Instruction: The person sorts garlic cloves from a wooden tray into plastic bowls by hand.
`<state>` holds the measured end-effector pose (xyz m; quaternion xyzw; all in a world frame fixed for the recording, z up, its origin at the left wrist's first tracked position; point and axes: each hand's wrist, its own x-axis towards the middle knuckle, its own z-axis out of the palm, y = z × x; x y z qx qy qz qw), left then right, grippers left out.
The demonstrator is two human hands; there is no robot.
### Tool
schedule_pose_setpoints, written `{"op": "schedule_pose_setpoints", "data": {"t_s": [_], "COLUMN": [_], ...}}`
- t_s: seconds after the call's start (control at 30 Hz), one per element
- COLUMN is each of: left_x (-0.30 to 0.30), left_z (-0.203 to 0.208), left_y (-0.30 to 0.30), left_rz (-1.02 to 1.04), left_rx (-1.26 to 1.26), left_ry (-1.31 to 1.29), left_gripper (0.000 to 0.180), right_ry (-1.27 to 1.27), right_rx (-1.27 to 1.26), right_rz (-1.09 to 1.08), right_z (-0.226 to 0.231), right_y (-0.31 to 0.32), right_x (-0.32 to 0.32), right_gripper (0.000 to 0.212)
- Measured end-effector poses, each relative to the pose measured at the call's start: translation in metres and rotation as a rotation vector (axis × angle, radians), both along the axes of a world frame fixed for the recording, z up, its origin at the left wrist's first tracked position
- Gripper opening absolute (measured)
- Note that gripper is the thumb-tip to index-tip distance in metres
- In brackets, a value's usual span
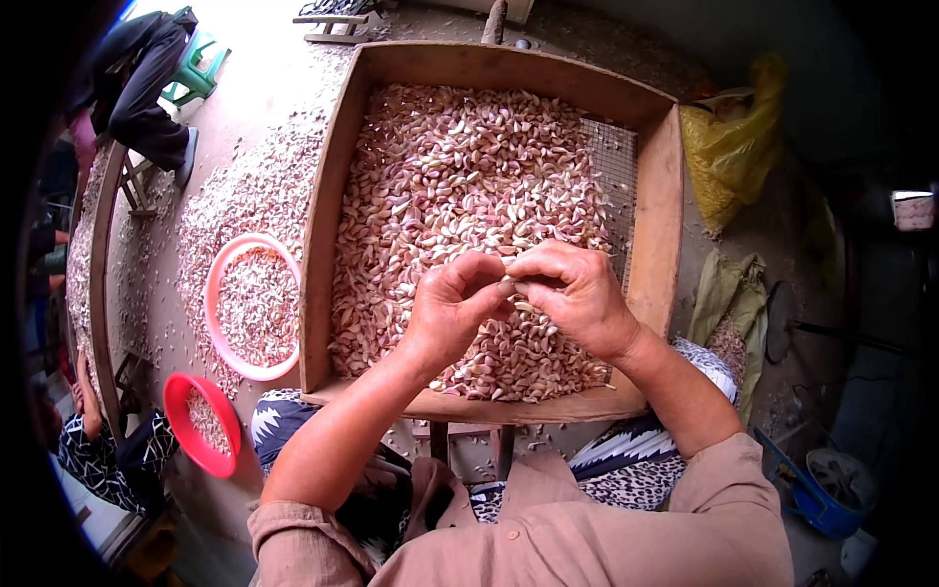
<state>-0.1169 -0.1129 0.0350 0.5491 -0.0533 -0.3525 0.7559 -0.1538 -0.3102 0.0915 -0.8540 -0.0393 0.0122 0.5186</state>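
Observation:
Over the near part of a wooden tray (pixel 657 235), my left hand (pixel 452 301) and my right hand (pixel 579 295) meet fingertip to fingertip. Both are closed in a pinch on a small pale garlic clove (pixel 509 280), mostly covered by the fingers. Beneath them a thick layer of loose garlic cloves (pixel 460 186), white and pinkish purple, spreads across the tray. Wire mesh (pixel 616 161) shows as its bottom along the right side.
A pink basin (pixel 212 295) and a red basin (pixel 182 430), both holding cloves, stand left of the tray. Scattered cloves (pixel 249 181) cover the floor there. At right are a yellow bag (pixel 734 157), a greenish sack (pixel 719 284) and a blue container (pixel 831 519). Other people sit at left.

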Motion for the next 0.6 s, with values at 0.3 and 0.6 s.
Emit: {"op": "schedule_pose_setpoints", "data": {"t_s": [0.3,0.6], "left_x": [-0.005,-0.006], "left_z": [0.003,-0.001], "left_y": [-0.001,0.002], "left_rz": [0.038,-0.002], "left_rx": [-0.05,0.247], "left_ry": [0.117,-0.178], "left_gripper": [0.016,0.014], "right_ry": [0.082,-0.089], "right_rx": [0.157,-0.024], "right_rz": [-0.136,-0.073], "right_z": [-0.008,-0.003], "right_y": [0.011,0.021], "right_x": [-0.004,0.0], "right_gripper": [0.02,0.018]}}
